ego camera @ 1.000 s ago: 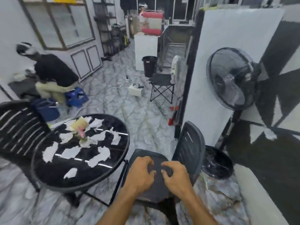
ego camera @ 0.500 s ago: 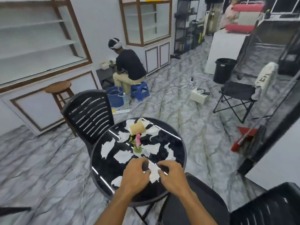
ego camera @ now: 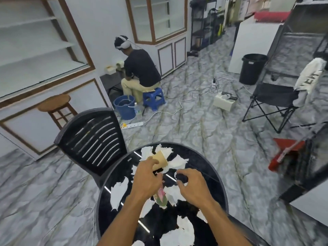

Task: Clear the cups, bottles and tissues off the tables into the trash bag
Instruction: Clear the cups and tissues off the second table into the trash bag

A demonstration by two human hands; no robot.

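The round tabletop [ego camera: 209, 167] is glossy black, littered with torn white tissues [ego camera: 119, 190]. A tan paper cup [ego camera: 160, 158] lies near its far edge; something pink and green [ego camera: 161, 197] sits mid-tabletop. The floor [ego camera: 204, 132] is grey marble with dark veins. The slatted chair [ego camera: 92, 137] is black, the bucket [ego camera: 124, 107] and stool [ego camera: 153, 98] blue.

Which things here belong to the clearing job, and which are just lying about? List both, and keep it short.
For the job:
paper cup
torn tissues
round black table they lie on

Just lying about:
blue bucket
blue stool
folding chair
power strip
wooden stool
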